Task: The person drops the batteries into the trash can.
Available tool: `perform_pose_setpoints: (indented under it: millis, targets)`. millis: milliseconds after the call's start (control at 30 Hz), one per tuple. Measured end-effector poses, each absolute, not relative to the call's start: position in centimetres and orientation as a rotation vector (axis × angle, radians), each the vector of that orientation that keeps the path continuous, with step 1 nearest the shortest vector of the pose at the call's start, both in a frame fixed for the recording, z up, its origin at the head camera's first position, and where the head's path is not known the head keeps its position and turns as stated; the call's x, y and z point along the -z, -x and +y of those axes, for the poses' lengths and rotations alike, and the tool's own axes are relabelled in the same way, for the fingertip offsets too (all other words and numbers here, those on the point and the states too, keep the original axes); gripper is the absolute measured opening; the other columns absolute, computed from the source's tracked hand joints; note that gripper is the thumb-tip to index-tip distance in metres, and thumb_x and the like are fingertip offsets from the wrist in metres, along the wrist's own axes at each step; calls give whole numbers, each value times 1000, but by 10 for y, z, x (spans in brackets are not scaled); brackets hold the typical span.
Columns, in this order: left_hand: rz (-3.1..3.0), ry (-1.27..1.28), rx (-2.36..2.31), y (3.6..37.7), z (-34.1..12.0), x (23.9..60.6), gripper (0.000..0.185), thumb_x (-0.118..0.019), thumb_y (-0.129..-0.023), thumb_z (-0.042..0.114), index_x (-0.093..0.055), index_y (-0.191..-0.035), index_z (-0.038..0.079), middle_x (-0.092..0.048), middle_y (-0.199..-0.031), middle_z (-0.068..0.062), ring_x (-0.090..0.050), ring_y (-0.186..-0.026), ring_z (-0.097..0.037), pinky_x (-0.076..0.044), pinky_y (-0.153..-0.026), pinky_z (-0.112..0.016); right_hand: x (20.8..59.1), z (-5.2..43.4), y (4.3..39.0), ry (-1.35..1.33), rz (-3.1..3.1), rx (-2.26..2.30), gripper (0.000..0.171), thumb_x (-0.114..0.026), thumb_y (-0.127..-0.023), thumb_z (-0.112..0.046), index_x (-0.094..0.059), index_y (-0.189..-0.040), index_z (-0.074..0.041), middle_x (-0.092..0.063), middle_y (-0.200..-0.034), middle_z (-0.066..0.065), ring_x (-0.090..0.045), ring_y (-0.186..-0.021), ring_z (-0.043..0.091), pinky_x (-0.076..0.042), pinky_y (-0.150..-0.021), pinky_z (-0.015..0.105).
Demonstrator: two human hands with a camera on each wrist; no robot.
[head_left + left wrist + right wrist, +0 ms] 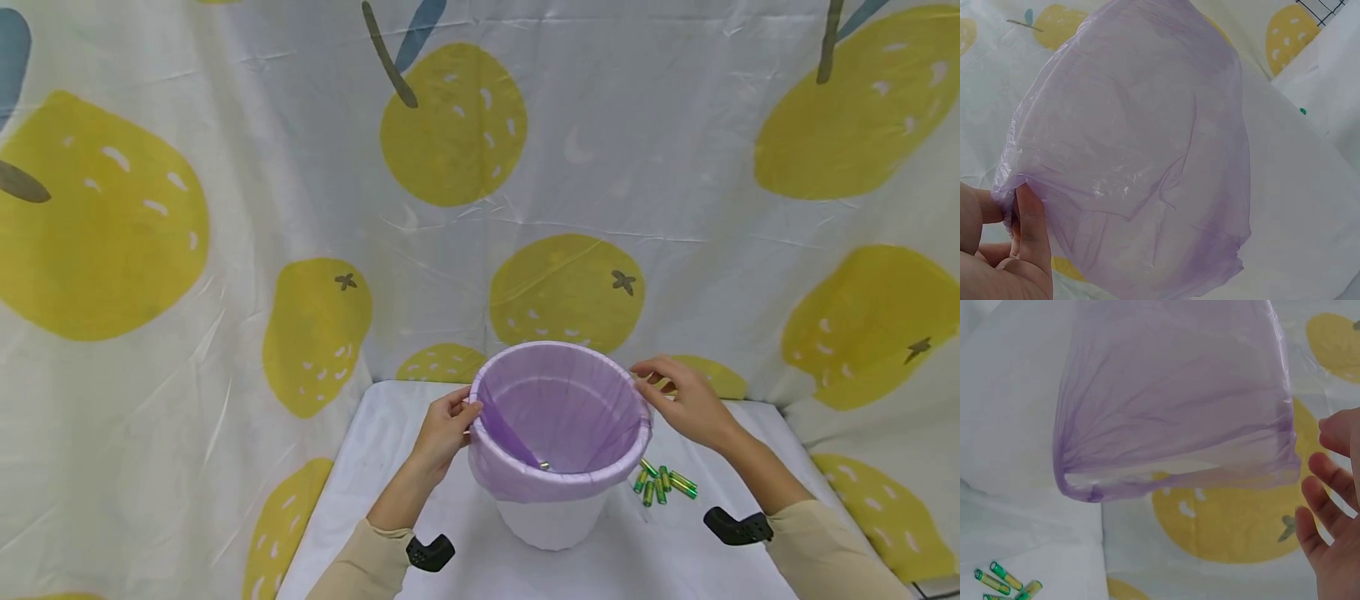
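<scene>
A white trash can point(551, 525) stands on the table, lined with a thin purple trash bag point(517, 487) folded down over its rim. At the can's left side my left hand point(444, 433) pinches the bag's edge between thumb and fingers; in the left wrist view the film bunches beside the fingers point(1034, 231). By the right side of the rim is my right hand point(690, 404), its fingers loosely bent. A gap shows between those fingers and the bag point(1179, 425) in the right wrist view. Inside the can lies a small shiny round thing point(544, 466).
Several green and yellow batteries point(663, 482) lie loose on the white table cover point(420, 533), right of the can. A curtain point(442, 225) printed with yellow fruit hangs behind and around the table.
</scene>
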State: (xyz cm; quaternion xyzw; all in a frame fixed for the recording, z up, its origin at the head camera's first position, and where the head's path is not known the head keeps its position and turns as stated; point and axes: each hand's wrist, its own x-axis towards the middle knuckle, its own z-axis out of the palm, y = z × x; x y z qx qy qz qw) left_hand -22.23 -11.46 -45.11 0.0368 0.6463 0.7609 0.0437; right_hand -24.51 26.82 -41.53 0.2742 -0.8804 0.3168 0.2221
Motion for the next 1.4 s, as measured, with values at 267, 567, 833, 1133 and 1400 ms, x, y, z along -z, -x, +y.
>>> perform_pose_setpoints:
  millis: [267,567,833,1133,1400]
  targets:
    - [1963,-116,-2332,223,-116,452,51,-61,-104,7,-44,-150,-10,-56,-92,-3,-60,-81,-12,-57,-71,-28,422,281,242,-723,-2417,-865,21,-73,-93,-1,-72,-113,-4,-68,-102,4,-58,-88,11,-54,-69,26]
    - [1955,-120,-2341,223,-115,453,52,-61,-104,7,-43,-150,-11,-57,-92,-3,-60,-81,-12,-57,-71,-27,434,291,238,-675,-2410,-867,24,-74,-91,2,-71,-115,-2,-69,-101,7,-56,-87,7,-53,-67,24]
    - [1948,-129,-2345,222,-115,452,53,-61,-105,7,-42,-150,-11,-57,-93,-4,-60,-83,-13,-57,-71,-28,446,301,238,-671,-2377,-866,26,-75,-89,3,-71,-114,0,-69,-100,9,-56,-86,9,-49,-66,19]
    - [1950,-116,-2348,223,-115,453,51,-61,-104,7,-44,-149,-10,-58,-92,-4,-61,-83,-14,-57,-72,-28,470,312,237,-594,-2383,-830,20,-72,-90,4,-72,-108,-2,-68,-92,2,-56,-82,4,-52,-64,22]
    - [1940,-108,-2352,224,-115,454,51,-62,-104,6,-44,-149,-10,-58,-91,-3,-60,-82,-13,-57,-71,-28,484,316,234,-519,-2419,-841,20,-72,-91,1,-71,-111,0,-69,-93,4,-55,-83,4,-54,-65,25]
